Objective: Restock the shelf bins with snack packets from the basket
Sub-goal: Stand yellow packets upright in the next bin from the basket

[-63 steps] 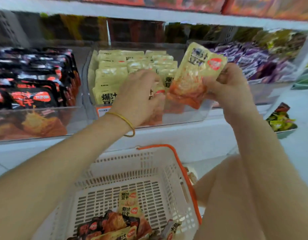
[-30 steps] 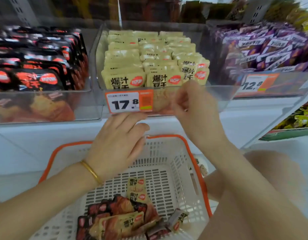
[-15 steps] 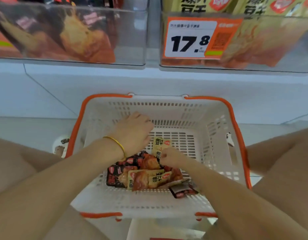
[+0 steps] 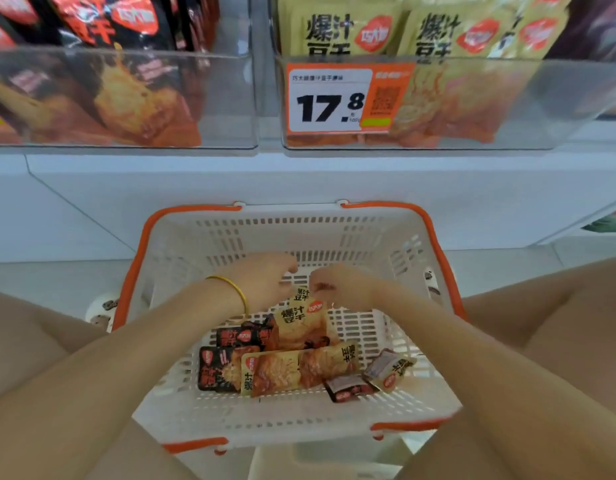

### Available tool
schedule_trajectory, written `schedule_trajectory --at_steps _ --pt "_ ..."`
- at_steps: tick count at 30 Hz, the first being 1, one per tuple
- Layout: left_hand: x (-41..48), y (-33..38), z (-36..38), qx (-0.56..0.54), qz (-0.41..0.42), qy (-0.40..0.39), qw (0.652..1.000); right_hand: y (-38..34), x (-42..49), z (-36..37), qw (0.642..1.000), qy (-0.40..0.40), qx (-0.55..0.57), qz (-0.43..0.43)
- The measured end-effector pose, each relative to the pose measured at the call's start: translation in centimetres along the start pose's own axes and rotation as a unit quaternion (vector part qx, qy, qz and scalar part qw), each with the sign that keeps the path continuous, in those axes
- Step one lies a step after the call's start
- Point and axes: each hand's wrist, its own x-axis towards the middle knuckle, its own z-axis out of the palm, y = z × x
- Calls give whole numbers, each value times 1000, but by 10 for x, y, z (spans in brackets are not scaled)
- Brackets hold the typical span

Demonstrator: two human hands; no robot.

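Head cam: left hand (image 4: 265, 282) and right hand (image 4: 337, 285) are both down in the white basket (image 4: 230, 237), curled over a yellow packet (image 4: 297, 323). Fingertips are hidden, so I can't tell if either pinches it. Black packets (image 4: 216, 368) lie beside it on the basket floor. The yellow bin (image 4: 507, 98) with its price tag (image 4: 329, 98) sits on the shelf (image 4: 299, 174) above.

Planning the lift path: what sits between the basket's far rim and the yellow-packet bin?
In the head view, only the plain white shelf front lies between the basket rim and the yellow-packet bin.
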Motion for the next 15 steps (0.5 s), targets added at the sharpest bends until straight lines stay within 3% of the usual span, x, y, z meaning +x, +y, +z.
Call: schedule_trajectory --at_steps 2,6,9,11,13,15 --pt "-4 8 -4 -57 8 -14 998 -7 -27 -32 996 35 86 -3" --pt "-11 34 -29 -152 62 102 981 -13 -81 -72 954 179 239 24" --pt "-13 63 -61 -204 103 169 959 -16 -115 -89 913 207 352 22" --pt "-12 84 -85 -209 128 209 947 -18 -134 -97 898 252 360 -19" --pt "-13 109 -110 -228 154 268 923 -21 -151 -110 859 350 371 -44" --pt "-15 131 -137 -253 188 349 883 -19 -167 -134 786 459 413 -43"
